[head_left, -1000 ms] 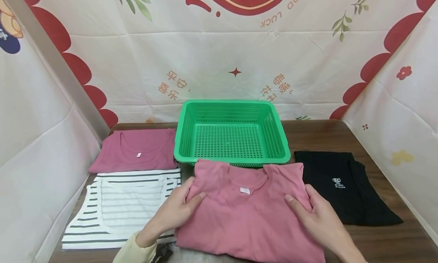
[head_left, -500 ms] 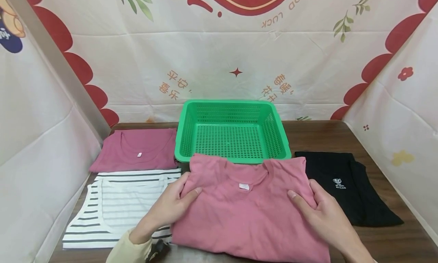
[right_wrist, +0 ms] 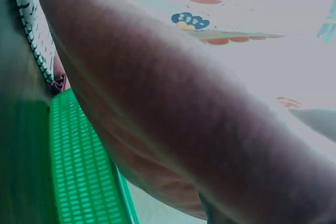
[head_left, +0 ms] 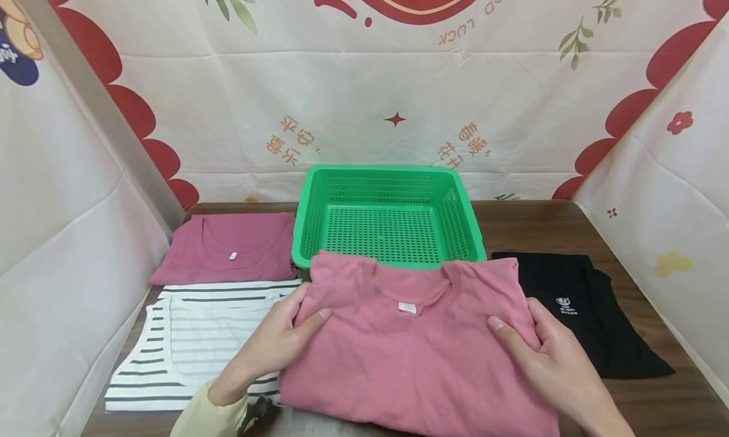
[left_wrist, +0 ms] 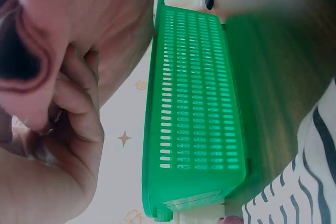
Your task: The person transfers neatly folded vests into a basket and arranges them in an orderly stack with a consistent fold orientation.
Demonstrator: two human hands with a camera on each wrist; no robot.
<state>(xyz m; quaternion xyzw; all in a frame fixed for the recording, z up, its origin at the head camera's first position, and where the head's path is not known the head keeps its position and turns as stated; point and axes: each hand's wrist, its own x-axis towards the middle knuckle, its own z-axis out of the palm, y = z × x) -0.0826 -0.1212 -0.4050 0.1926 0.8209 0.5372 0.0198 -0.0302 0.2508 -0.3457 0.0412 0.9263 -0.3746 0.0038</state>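
1. The pink shirt [head_left: 410,361] is held up in front of the green basket [head_left: 378,231], neck end facing it. The shirt hides part of the near rim; it is hard to tell if they touch.
2. The left hand [head_left: 273,336] holds one side, thumb on top and fingers [left_wrist: 79,98] curled around the cloth.
3. The right hand [head_left: 560,367] grips the other side the same way. Holding both sides probably keeps the shirt wide and neat.
4. The basket sits in the middle of the tabletop [head_left: 526,228], likely so both hands can reach it.
5. The dark pink top [head_left: 245,247], striped top [head_left: 216,342] and black clothing [head_left: 586,323] lie flat at the sides, perhaps to leave room.
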